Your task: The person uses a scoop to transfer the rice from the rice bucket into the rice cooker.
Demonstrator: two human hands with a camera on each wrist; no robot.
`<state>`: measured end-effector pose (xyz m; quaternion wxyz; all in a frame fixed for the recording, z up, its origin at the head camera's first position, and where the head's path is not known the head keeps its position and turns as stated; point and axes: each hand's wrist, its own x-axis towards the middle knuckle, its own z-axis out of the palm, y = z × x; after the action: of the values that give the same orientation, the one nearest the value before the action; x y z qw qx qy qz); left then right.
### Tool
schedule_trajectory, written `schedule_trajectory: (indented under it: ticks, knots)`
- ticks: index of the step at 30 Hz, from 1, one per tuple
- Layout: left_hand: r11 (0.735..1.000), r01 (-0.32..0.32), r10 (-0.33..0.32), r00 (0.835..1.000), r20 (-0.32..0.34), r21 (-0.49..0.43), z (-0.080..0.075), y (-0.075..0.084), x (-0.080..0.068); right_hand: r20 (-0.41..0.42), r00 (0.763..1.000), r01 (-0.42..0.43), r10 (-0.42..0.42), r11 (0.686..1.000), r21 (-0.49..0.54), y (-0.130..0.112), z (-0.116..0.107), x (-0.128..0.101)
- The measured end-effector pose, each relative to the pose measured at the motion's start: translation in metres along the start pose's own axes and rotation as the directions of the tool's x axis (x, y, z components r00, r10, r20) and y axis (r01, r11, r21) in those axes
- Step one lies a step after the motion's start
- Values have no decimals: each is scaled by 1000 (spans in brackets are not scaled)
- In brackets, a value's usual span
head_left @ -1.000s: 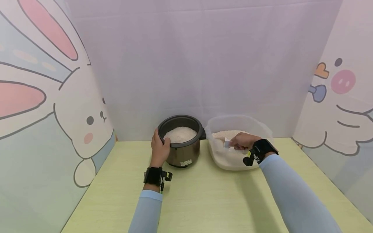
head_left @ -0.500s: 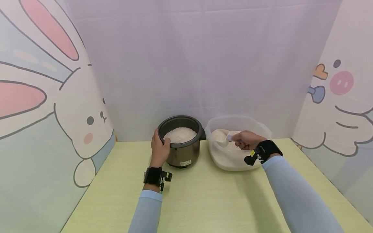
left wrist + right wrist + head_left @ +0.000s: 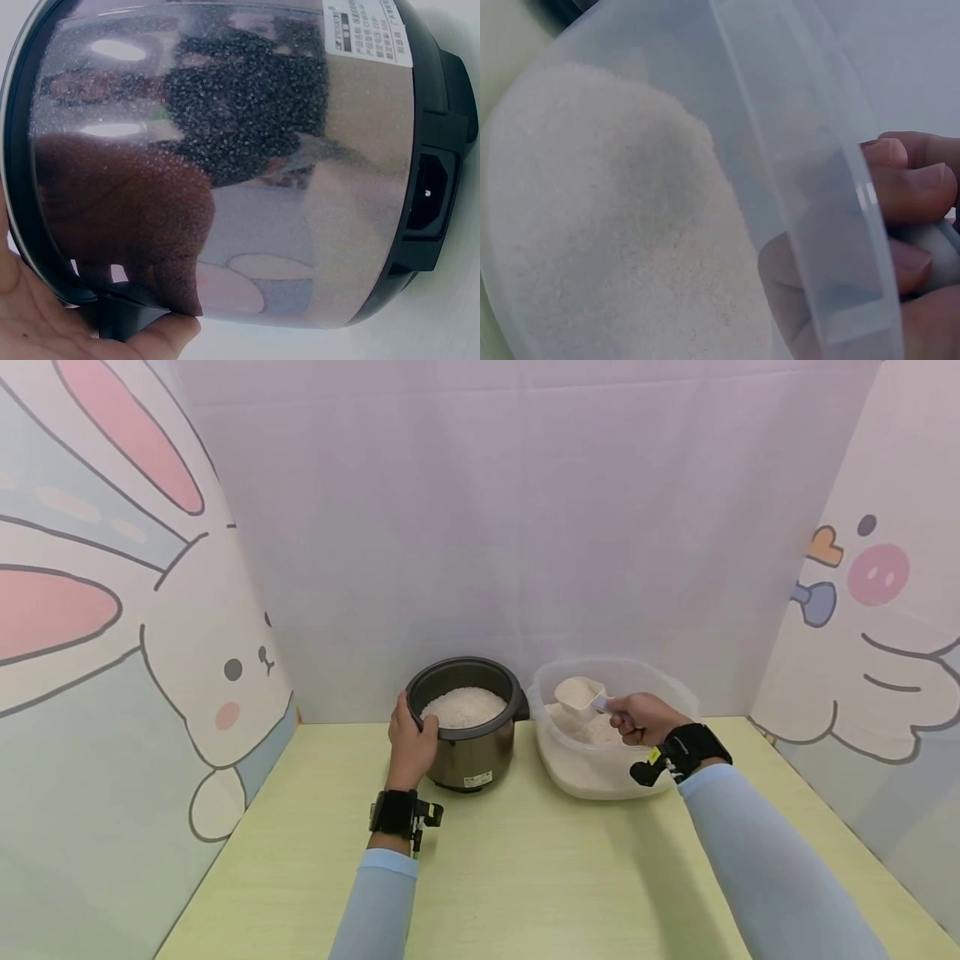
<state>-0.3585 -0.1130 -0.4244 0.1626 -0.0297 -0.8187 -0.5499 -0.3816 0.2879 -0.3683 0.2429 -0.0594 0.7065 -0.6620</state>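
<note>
A dark rice cooker holds white rice inside its pot. My left hand grips the cooker's left side at the rim, thumb over the edge; in the left wrist view the fingers wrap a black side handle. To the right stands a clear plastic tub partly filled with rice. Over it, my right hand holds a white scoop by its handle, heaped with rice. In the right wrist view the tub's wall partly covers that hand; the scoop's bowl is out of view.
Both containers stand close together on a pale green table, near the purple-grey back curtain. Cartoon-printed panels flank the table. A power socket shows low on the cooker.
The scoop has come up out of the rice in the tub, now level and heaped. The right hand has risen and shifted slightly right. The left hand and cooker have stayed still.
</note>
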Motion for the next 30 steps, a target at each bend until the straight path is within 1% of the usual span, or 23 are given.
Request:
schedule_trajectory:
  ticks: [9,12,17,23,30]
  knots:
    - [1000,1,-1,1000,-2,11,1,0,1,-107,993,65,-55,994,89,-2,2,-3]
    - [1000,4,-4,1000,-1,13,1,-1,1,-140,988,88,-72,990,108,-6,6,-5]
    - [1000,4,-4,1000,-7,10,1,-1,2,-169,981,124,-100,982,142,-19,12,-8]
    - [1000,-3,3,1000,-14,7,1,-3,3,-207,974,133,-90,969,206,-37,28,-9]
    - [1000,-1,1,1000,-8,12,2,-4,3,-243,967,142,-72,948,286,-56,57,-6]
